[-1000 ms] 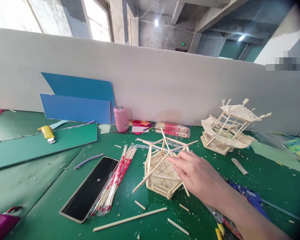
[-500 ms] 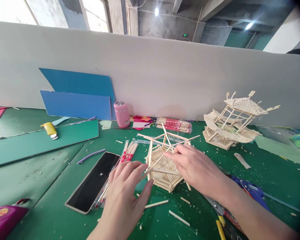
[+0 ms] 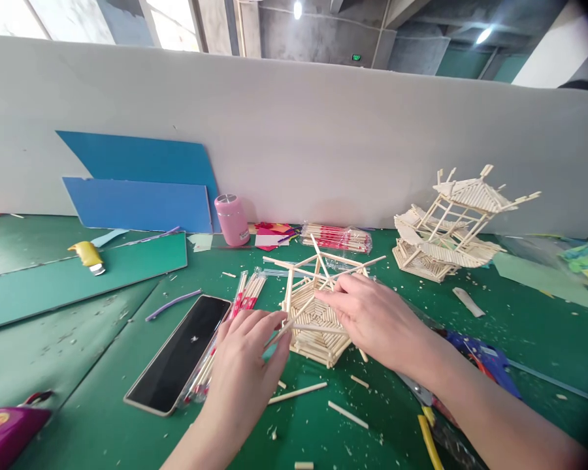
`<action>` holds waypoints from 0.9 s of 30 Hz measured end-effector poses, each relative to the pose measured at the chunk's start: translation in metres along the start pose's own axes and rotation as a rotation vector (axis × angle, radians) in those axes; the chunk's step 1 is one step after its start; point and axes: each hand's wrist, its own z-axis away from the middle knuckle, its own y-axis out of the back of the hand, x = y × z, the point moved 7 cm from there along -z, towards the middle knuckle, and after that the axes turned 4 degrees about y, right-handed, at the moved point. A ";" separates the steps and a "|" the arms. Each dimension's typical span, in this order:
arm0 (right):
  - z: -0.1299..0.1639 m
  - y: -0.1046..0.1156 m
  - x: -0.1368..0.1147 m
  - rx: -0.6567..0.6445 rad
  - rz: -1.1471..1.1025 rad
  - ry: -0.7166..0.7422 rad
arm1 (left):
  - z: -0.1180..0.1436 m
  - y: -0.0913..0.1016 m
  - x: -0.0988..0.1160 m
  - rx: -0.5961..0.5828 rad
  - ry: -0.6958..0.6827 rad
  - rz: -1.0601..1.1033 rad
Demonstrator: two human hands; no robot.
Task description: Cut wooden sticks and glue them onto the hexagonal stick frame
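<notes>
A many-sided model frame of thin wooden sticks (image 3: pixel 301 346) stands in the middle, with a concentric stick floor and sticks crossing on top. My left hand (image 3: pixel 249 352) pinches the end of a roof stick (image 3: pixel 301 312) at the frame's near left corner, thumb below and index finger above. My right hand (image 3: pixel 372 316) reaches over the right side, with thumb and index finger closed on the roof sticks near where they cross. Its other fingers are curled and hide the frame's right part.
A finished-looking stick pagoda (image 3: pixel 451 254) stands at the back right. Left lie a phone (image 3: pixel 179 356), packed sticks (image 3: pixel 252 290) and a yellow cutter (image 3: pixel 85 254). A pink bottle (image 3: pixel 232 222) stands behind. Pliers (image 3: pixel 424 398) and a blue glue gun (image 3: pixel 485 359) lie beside my right forearm.
My left thumb has moved up toward the index finger, closing on the stick end. The right hand keeps its place on the frame. The whole view has shifted slightly.
</notes>
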 end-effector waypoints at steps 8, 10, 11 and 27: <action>0.001 -0.001 0.001 0.005 -0.003 0.004 | -0.001 -0.004 -0.006 0.025 0.073 0.026; 0.001 0.000 0.001 0.011 -0.010 0.006 | -0.001 -0.004 -0.007 0.025 0.087 0.038; 0.001 0.000 0.001 0.016 -0.012 0.005 | 0.000 -0.004 -0.007 0.023 0.090 0.044; -0.001 0.000 0.001 0.039 -0.031 -0.003 | -0.002 -0.002 0.007 0.032 -0.080 0.038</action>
